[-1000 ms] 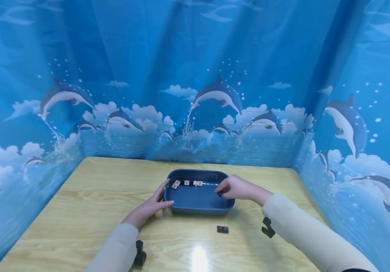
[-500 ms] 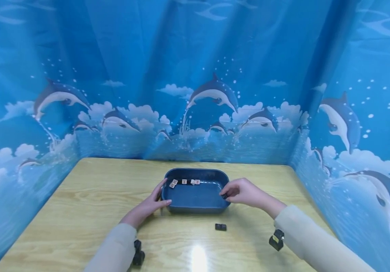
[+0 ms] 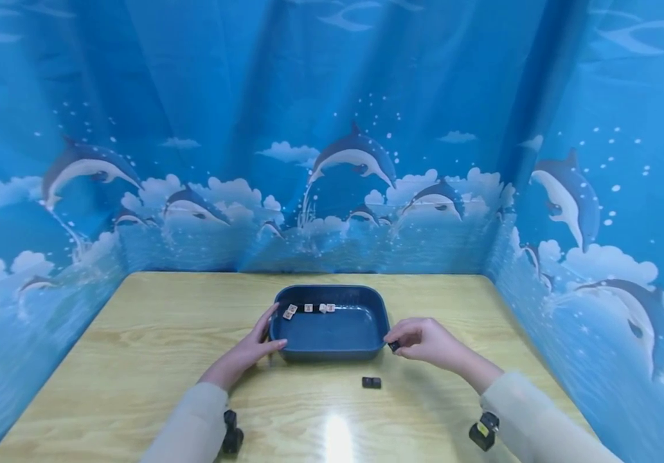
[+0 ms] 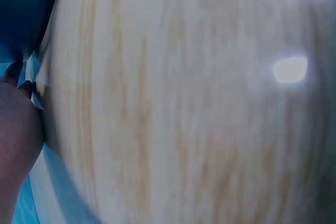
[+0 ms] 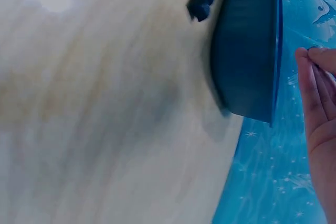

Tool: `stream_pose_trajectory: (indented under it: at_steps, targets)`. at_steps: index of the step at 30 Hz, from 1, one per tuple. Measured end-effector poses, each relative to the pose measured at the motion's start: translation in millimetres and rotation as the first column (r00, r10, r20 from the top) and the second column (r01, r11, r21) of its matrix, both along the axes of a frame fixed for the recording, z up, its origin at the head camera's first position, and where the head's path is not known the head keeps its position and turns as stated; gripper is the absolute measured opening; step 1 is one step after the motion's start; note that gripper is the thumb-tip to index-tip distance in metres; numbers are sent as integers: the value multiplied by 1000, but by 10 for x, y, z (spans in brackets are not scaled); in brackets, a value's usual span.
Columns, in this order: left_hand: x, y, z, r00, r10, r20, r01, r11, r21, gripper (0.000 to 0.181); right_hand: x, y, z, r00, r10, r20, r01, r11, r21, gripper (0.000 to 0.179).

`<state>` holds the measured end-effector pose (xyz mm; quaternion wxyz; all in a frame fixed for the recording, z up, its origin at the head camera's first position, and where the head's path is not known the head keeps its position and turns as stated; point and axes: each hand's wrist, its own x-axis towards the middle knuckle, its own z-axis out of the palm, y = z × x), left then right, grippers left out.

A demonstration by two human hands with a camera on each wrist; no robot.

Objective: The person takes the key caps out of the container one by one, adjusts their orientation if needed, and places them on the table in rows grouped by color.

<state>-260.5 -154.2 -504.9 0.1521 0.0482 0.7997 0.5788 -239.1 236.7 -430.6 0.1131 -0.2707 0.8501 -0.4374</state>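
A dark blue rectangular plastic basin (image 3: pixel 332 334) sits on the table. My left hand (image 3: pixel 246 354) holds its left end, thumb at the front rim and fingers along the side. Just off the basin's right end, my right hand (image 3: pixel 432 344) pinches a small black block (image 3: pixel 394 346) between thumb and fingertips. In the right wrist view, the fingers (image 5: pixel 310 93) hide most of that block. Several small white cubes (image 3: pixel 308 308) with reddish marks lie along the basin's back left, with dark ones between. Two black blocks (image 3: pixel 371 382) lie side by side in front of the basin.
The light wood table (image 3: pixel 181 315) is bordered by a blue dolphin-print curtain (image 3: pixel 320 244) at the back and sides. A bright light reflection shows near the table's front. Black wrist devices (image 3: pixel 484 432) hang below both sleeves.
My right hand has moved right and toward me, from inside the basin to outside its right end, still pinching the black block. The left hand keeps its hold; the view has shifted slightly.
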Motion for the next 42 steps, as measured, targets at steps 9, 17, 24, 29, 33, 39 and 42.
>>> stream_pose_trajectory:
  at_steps: [9, 17, 24, 29, 33, 39, 42]
  targets:
    - [-17, -35, 0, 1000, 6, -7, -6, 1000, 4, 88, 92, 20, -201, 1000, -11, -29, 11, 1000, 11, 17]
    - [-43, -43, -24, 1000, 12, 16, -12, 1000, -7, 89, 162, -28, -356, 996, -75, 41, 75, 997, 5, 26]
    - [-57, -34, -35, 1000, 10, 20, -10, 1000, 6, 89, 204, -66, -540, 989, -145, 39, 144, 989, 27, 23]
    - [-58, -25, -35, 1000, 4, 18, -4, 1000, 5, 88, 255, -98, -608, 984, -168, 63, 164, 985, 59, 21]
    - [-58, -15, -40, 1000, 4, 19, -4, 1000, 1, 88, 259, -98, -664, 988, -153, 36, 151, 987, 52, 20]
    - [-52, -11, -37, 999, -1, 34, 0, 1000, 16, 89, 256, -102, -716, 985, -167, 29, 166, 985, 53, 20]
    - [-54, -12, -41, 999, -2, 37, 1, 1000, 18, 89, 265, -109, -714, 986, -165, 21, 163, 985, 58, 22]
